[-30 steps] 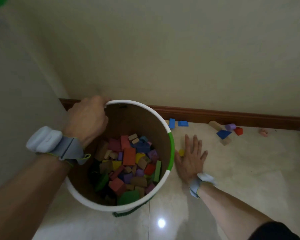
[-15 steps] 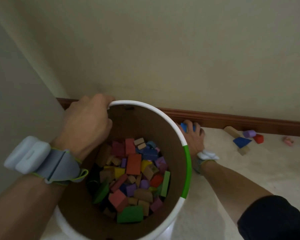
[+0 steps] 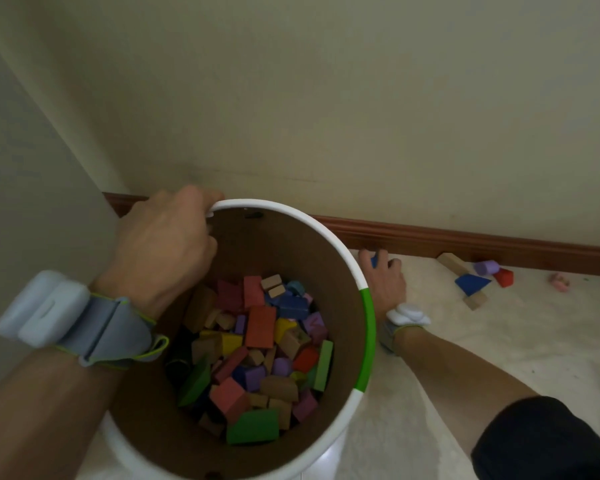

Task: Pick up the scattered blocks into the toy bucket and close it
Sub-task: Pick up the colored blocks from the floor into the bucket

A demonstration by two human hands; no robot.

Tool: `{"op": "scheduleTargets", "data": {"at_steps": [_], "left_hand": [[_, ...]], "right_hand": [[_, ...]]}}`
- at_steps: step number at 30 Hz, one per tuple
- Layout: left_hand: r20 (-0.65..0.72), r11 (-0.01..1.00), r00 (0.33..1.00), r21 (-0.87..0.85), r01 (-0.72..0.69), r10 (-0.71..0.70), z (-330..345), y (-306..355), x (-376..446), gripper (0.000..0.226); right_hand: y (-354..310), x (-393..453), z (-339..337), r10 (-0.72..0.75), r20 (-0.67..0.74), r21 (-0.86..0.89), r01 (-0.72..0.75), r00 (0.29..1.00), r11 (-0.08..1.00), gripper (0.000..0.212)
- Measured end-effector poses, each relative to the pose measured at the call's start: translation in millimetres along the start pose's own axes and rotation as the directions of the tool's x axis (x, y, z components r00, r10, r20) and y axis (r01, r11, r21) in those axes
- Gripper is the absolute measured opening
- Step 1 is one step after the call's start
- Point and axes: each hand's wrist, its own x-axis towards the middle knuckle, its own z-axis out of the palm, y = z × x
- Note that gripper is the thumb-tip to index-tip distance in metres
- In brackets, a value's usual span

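Note:
The toy bucket (image 3: 367, 306), white-rimmed with a green stripe and a brown inside, fills the lower middle and holds several coloured blocks. My left hand (image 3: 167, 247) grips its far-left rim. Behind the bucket's right side, my right hand (image 3: 383, 275) lies on the floor by the baseboard with its fingers curled round a blue block (image 3: 374, 261), mostly hidden. Scattered blocks lie to the right: a blue triangle (image 3: 471, 284), a long wooden block (image 3: 451, 263), a purple cylinder (image 3: 485, 267), a red block (image 3: 504, 277) and a small wooden block (image 3: 476, 300).
A cream wall and dark red baseboard (image 3: 465, 242) run close behind the bucket. Another wall stands at the left. A small pink object (image 3: 560, 281) lies at the far right on the pale tiled floor (image 3: 499, 341).
My right hand left the floor beside the bucket, reached back to the baseboard and closed round a blue block. The view moved nearer over the bucket. My left hand stayed on the rim.

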Motion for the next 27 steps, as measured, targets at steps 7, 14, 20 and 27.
{"op": "scheduleTargets", "data": {"at_steps": [7, 14, 20, 27], "left_hand": [[-0.010, 1.000, 1.000, 0.018, 0.006, -0.006, 2, -1, 0, 0.037], [-0.030, 1.000, 0.999, 0.011, -0.013, 0.014, 3, 0, -1, 0.036], [-0.002, 1.000, 1.000, 0.002, 0.016, -0.016, 4, -1, -1, 0.040], [-0.026, 1.000, 0.999, -0.003, 0.022, -0.022, 4, 2, -14, 0.039]], "right_hand": [[-1, -22, -20, -0.053, 0.173, -0.126, 0.076, 0.984, 0.989, 0.049], [9, -72, -11, 0.109, 0.080, -0.093, -0.102, 0.991, 0.991, 0.053], [20, -110, -5, -0.043, -0.028, -0.032, 0.042, 0.999, 0.999, 0.046], [35, -130, -1, -0.166, -0.121, -0.096, 0.155, 0.979, 0.983, 0.044]]}}
